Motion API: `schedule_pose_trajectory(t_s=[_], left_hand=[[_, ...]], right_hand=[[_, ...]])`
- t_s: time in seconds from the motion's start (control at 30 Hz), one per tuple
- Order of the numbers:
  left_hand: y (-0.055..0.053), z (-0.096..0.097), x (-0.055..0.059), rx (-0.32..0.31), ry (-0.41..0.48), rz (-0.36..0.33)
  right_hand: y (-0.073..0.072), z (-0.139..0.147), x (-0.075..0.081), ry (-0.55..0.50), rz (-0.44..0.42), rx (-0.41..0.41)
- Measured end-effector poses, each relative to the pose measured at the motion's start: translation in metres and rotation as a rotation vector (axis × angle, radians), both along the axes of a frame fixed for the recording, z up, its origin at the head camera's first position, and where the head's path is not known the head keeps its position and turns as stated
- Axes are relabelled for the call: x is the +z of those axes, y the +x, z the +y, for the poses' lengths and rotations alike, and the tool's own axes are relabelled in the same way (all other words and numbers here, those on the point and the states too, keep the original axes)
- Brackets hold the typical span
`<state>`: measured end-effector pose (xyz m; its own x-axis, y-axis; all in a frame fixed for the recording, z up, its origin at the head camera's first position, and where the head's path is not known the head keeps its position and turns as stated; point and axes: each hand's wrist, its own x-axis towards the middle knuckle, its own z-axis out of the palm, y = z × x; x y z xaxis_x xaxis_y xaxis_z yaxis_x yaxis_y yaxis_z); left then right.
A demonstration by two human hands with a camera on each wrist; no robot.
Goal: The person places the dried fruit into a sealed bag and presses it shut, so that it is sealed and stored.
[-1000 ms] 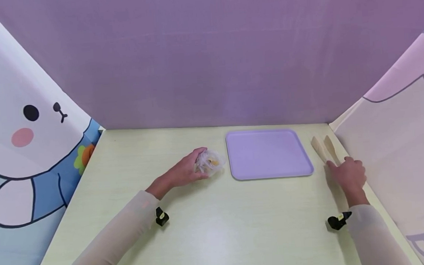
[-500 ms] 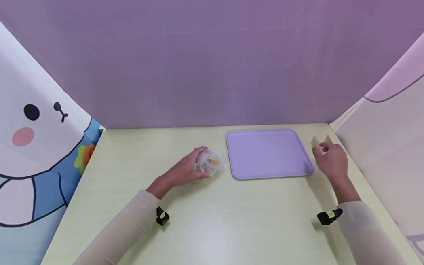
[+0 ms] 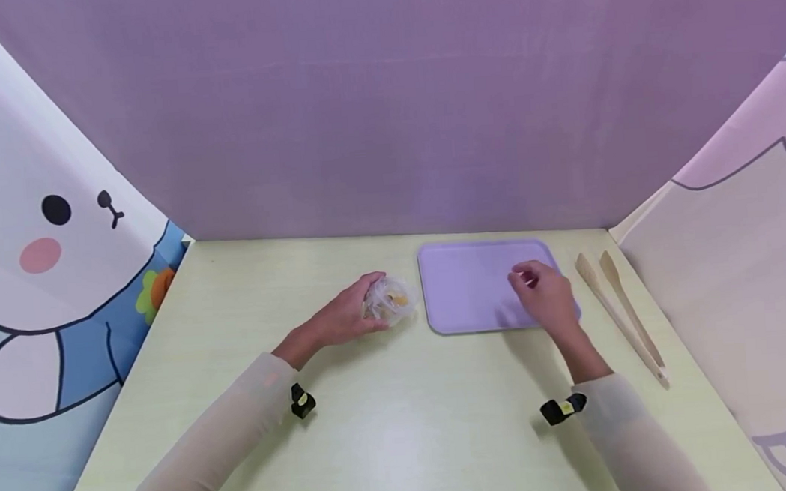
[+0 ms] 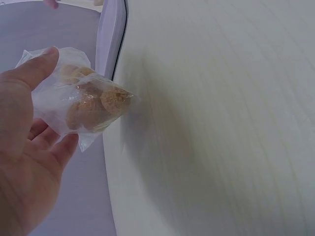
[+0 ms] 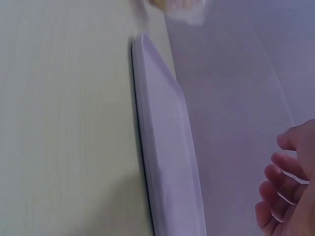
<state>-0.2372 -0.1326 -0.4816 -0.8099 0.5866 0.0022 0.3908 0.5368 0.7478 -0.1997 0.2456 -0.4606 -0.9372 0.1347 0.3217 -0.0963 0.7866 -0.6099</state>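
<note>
In the head view my left hand (image 3: 343,316) holds a clear plastic bag (image 3: 396,299) just left of the lilac tray (image 3: 459,290). The left wrist view shows several round brown crumb-coated pieces (image 4: 115,100) inside the bag (image 4: 44,105), gripped between thumb and fingers. My right hand (image 3: 546,296) hovers over the tray's right half, its fingers loosely curled around nothing. The right wrist view has those bent fingers (image 5: 270,196) at the lower right, apart from the tray. Wooden tongs (image 3: 596,286) lie on the table to the right of the tray.
The pale wood-look table (image 3: 390,426) has a purple backdrop (image 3: 386,126) along its far edge. Printed cloth panels (image 3: 65,295) stand at the left and right sides. A small black device sits at each wrist.
My right hand has moved left from the tongs to above the tray, leaving the tongs on the table. The left hand and the bag have stayed in place.
</note>
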Motion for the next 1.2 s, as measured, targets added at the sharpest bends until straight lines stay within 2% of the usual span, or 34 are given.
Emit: schedule_pose_trajectory(t_s=[0.17, 0.33, 0.7, 0.97, 1.2], left_hand=[[-0.001, 0.001, 0.002, 0.005, -0.014, 0.022], [-0.001, 0.0, 0.004, 0.006, -0.008, 0.008], [-0.001, 0.0, -0.001, 0.025, 0.001, 0.033], [-0.001, 0.0, -0.002, 0.044, -0.005, 0.029], [0.0, 0.002, -0.003, 0.05, -0.011, 0.038]], right_hand=[[0.002, -0.033, 0.005, -0.061, 0.003, 0.077], [0.005, -0.063, 0.007, -0.114, -0.044, 0.131], [0.014, -0.129, -0.003, -0.192, -0.102, 0.248], [0.017, -0.157, -0.009, -0.147, -0.117, 0.282], [0.016, -0.169, -0.007, -0.138, -0.098, 0.299]])
